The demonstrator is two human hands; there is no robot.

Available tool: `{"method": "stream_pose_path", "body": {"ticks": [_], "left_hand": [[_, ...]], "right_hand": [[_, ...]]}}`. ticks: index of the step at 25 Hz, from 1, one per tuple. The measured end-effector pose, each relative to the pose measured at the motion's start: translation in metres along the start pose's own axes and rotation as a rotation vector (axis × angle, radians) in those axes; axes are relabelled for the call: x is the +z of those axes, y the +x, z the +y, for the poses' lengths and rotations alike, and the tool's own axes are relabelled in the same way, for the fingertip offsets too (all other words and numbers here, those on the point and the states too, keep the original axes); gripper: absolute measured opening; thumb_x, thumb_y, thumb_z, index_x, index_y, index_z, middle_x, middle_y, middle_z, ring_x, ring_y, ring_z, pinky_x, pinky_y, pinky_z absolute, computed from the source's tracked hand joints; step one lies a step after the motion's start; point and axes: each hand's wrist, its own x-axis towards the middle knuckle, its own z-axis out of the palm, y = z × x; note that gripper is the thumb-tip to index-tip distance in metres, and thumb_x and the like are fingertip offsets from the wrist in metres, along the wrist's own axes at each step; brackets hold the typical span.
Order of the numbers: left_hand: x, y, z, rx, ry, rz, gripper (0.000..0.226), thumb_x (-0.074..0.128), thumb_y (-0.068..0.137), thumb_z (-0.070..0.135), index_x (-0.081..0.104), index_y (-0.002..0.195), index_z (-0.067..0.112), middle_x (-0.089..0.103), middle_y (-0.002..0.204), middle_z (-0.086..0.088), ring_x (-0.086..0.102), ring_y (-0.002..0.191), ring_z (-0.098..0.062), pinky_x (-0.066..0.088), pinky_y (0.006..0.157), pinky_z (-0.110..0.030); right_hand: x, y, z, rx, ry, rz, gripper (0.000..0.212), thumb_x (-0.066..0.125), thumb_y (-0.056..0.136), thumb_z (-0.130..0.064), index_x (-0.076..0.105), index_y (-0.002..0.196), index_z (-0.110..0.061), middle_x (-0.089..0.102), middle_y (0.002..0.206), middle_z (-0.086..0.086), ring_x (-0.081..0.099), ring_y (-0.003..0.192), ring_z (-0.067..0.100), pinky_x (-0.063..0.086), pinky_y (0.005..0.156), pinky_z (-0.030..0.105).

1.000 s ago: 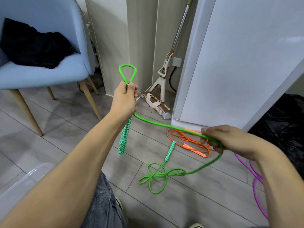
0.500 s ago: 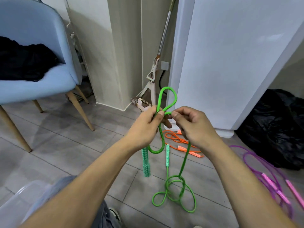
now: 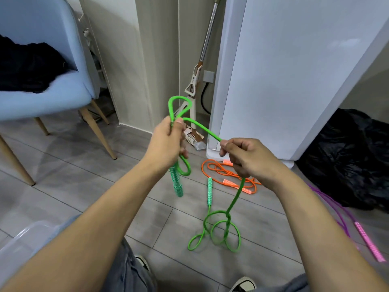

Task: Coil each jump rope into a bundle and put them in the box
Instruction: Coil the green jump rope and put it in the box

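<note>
My left hand (image 3: 168,142) grips folded loops of the green jump rope (image 3: 228,224); one loop sticks up above the fist, another hangs below beside a patterned green handle (image 3: 176,183). A strand runs from that fist to my right hand (image 3: 246,159), which holds the cord; it drops from there to loose loops on the floor. The second green handle (image 3: 209,191) lies on the tiles. An orange jump rope (image 3: 227,174) lies behind, a purple rope with pink handles (image 3: 367,242) at the right. The clear plastic box (image 3: 19,243) shows at bottom left.
A blue chair (image 3: 52,95) with dark clothing stands at the left. A mop (image 3: 195,85) leans in the corner beside a white appliance (image 3: 284,81). A black bag (image 3: 353,157) lies at the right. My shoes (image 3: 244,284) show at the bottom on grey tiles.
My hands, together half a second ago, have drawn apart, the right one sliding right and down along the cord. A second loop now hangs below my left fist.
</note>
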Motion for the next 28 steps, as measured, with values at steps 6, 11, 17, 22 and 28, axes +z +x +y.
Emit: {"method": "stream_pose_path", "body": {"ticks": [6,11,17,22,28], "left_hand": [[-0.039,0.029,-0.008,-0.013,0.028,0.481,0.03,0.037,0.104,0.035,0.044,0.077,0.022,0.047,0.068,0.004,0.043,0.046,-0.012,0.042,0.044,-0.031],[-0.052,0.033,-0.012,-0.038,0.114,0.528,0.031,0.035,0.096,0.046,0.046,0.076,0.026,0.051,0.069,0.005,0.047,0.06,-0.024,0.052,0.062,-0.05],[0.0,0.001,-0.002,-0.098,-0.043,0.103,0.029,0.036,0.107,0.024,0.048,0.082,0.017,0.04,0.063,0.002,0.031,0.039,-0.011,0.036,0.04,-0.024],[0.027,-0.023,-0.006,-0.097,0.016,-0.162,0.027,0.041,0.106,0.022,0.057,0.089,0.01,0.046,0.071,-0.003,0.04,0.042,-0.015,0.043,0.048,-0.03],[0.035,-0.029,-0.009,-0.081,0.025,-0.155,0.024,0.046,0.103,0.024,0.065,0.09,0.015,0.051,0.078,-0.016,0.036,0.046,-0.019,0.036,0.051,-0.035]], "right_hand": [[-0.042,-0.004,0.024,0.197,-0.423,-0.165,0.034,0.054,0.102,-0.033,0.066,0.081,-0.008,0.042,0.053,0.005,0.045,0.05,0.02,0.034,0.053,0.029],[-0.054,0.004,0.028,0.096,-0.327,0.313,0.039,0.05,0.103,-0.035,0.055,0.071,-0.013,0.041,0.052,-0.001,0.036,0.043,0.018,0.031,0.05,0.028],[0.001,0.007,-0.004,0.025,0.268,0.171,0.031,0.036,0.103,-0.015,0.054,0.077,-0.012,0.028,0.055,0.0,0.017,0.04,0.012,0.014,0.046,0.022],[0.019,0.005,-0.002,-0.086,0.068,0.178,0.027,0.036,0.108,-0.016,0.051,0.087,-0.006,0.031,0.059,0.011,0.024,0.039,0.013,0.021,0.039,0.019],[0.025,0.014,0.011,-0.087,-0.224,0.066,0.034,0.04,0.107,-0.026,0.052,0.077,-0.015,0.037,0.04,-0.01,0.029,0.039,0.009,0.025,0.047,0.027]]}}
